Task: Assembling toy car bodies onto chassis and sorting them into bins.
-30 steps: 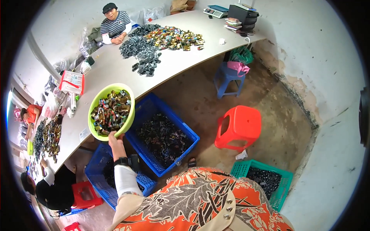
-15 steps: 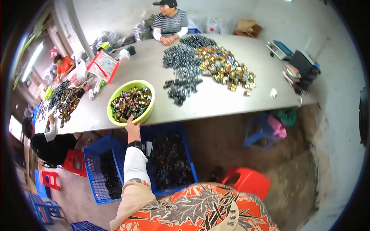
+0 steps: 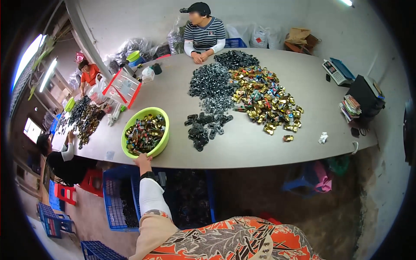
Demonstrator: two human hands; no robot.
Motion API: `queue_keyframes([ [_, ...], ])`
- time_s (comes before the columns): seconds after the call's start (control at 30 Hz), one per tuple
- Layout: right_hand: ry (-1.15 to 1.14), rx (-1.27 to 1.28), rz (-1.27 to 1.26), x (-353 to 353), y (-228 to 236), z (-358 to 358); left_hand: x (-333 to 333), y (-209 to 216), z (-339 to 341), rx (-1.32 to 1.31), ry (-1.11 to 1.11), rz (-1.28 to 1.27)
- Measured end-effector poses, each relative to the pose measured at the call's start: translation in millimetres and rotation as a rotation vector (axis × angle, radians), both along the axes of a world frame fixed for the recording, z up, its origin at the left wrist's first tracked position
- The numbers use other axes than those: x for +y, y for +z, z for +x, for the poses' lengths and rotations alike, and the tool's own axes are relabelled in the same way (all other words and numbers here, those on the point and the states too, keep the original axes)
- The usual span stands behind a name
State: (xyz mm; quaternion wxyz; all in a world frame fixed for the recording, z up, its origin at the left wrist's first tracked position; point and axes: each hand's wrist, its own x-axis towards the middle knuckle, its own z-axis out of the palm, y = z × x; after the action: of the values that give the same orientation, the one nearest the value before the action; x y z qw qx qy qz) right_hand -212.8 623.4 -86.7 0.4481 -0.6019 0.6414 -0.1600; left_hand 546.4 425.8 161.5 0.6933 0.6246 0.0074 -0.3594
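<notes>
grey table [image 3: 260, 143] | green bowl [image 3: 161, 145] (full), black parts [image 3: 212, 82], gold parts [image 3: 264, 97]

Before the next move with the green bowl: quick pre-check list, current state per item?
1. Left hand on the green bowl near rim: ok.
2. Bowl fully resting on the table: ok, close to the edge.
3. Contents below the rim: ok.
4. Black parts pile apart from the bowl: ok.
5. Right hand position: cannot tell, out of view.
6. Blue crate under the table edge: ok.

Glossy green plastic bowl [image 3: 145, 132] holds shiny metallic pieces [image 3: 144, 134] on a smooth matt table [image 3: 260, 143].
</notes>
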Motion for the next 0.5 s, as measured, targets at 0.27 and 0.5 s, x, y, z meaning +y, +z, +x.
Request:
queue_keyframes([
  [0.27, -0.061, 0.028, 0.024, -92, 10, 2, -150, 19, -52, -0.042, 0.201, 0.036],
  [0.5, -0.213, 0.094, 0.088, -116, 38, -15, -278, 30, -60, 0.003, -0.461, -0.046],
])
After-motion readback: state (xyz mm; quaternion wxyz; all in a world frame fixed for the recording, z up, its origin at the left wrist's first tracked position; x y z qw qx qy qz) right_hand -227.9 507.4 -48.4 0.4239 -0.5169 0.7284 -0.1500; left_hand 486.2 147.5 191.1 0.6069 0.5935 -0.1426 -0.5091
